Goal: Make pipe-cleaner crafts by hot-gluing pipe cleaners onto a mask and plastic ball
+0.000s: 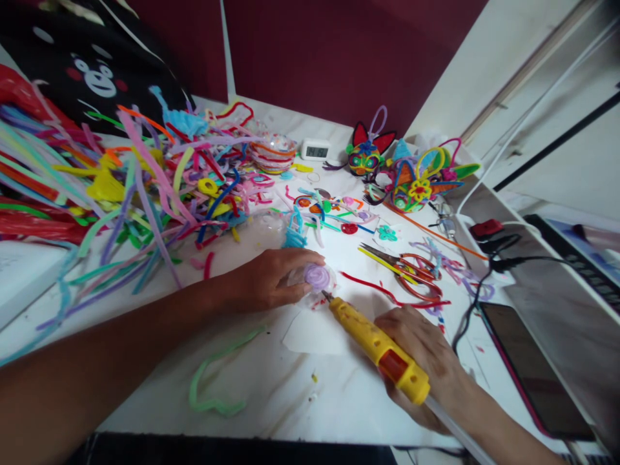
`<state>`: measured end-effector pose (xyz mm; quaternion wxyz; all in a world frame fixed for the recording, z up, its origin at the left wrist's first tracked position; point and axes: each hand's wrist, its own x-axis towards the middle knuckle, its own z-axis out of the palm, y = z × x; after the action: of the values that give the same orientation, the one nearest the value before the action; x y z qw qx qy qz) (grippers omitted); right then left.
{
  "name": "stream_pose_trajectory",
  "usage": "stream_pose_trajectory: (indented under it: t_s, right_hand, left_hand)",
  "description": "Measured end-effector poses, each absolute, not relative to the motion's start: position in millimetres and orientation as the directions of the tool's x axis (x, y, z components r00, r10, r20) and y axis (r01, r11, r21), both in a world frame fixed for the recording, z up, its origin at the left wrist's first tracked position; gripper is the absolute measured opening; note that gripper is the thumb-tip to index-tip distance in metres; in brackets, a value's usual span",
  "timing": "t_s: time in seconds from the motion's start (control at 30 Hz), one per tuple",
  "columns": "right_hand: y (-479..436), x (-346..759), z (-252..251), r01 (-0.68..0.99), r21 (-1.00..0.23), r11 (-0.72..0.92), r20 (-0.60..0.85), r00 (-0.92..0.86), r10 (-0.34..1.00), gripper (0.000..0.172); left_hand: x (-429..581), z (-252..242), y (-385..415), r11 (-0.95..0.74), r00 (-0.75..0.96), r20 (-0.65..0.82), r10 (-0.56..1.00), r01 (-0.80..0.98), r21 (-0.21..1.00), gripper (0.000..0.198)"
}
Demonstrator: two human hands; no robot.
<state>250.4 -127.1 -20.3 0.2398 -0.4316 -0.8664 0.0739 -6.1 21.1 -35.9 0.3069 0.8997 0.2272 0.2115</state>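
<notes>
Between the thumb and fingers of my left hand [264, 279] sits a small clear plastic piece with a lilac pipe-cleaner coil [318, 276] on it. My right hand [429, 352] is wrapped around a yellow hot glue gun [371, 336]. The gun's metal nozzle points up and left, close to the lower edge of the clear piece; whether it touches cannot be told. A white paper sheet [312, 332] lies under the nozzle. Right of the coil are a red pipe cleaner [371, 285] and orange-handled scissors [419, 276]. A pale green pipe cleaner [198, 384] lies nearer me.
A large heap of coloured pipe cleaners [159, 174] covers the left side. At the back stand a small digital clock [316, 150] and two decorated balls, one with red ears [364, 155]. A phone [533, 368] and black cable [467, 316] lie at right.
</notes>
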Motion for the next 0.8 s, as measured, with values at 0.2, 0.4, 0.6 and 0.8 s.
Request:
stream_pose_trajectory:
  t_s: [0.2, 0.4, 0.6, 0.8]
  right_hand:
    - [-127.2, 249.4, -19.6, 0.704, -0.355, 0.615, 0.338, -0.517, 0.787, 0.012]
    - [-126.5, 250.0, -19.4, 0.711, -0.327, 0.622, 0.364, -0.513, 0.777, 0.013]
    - [-126.7, 250.9, -19.0, 0.738, -0.292, 0.609, 0.378, -0.496, 0.782, 0.017]
    - [-127.2, 252.8, -17.1, 0.751, -0.250, 0.611, 0.385, -0.502, 0.775, 0.013]
  left_hand:
    - [-6.5, -36.7, 21.3, -0.715, 0.813, 0.244, 0.529, 0.272, 0.644, 0.040]
    - [-6.2, -34.1, 20.4, -0.711, 0.810, 0.238, 0.536, 0.282, 0.644, 0.040]
    - [-5.5, -30.8, 19.8, -0.699, 0.818, 0.196, 0.540, 0.306, 0.647, 0.041]
    - [-5.5, -31.8, 20.1, -0.703, 0.815, 0.214, 0.539, 0.295, 0.647, 0.040]
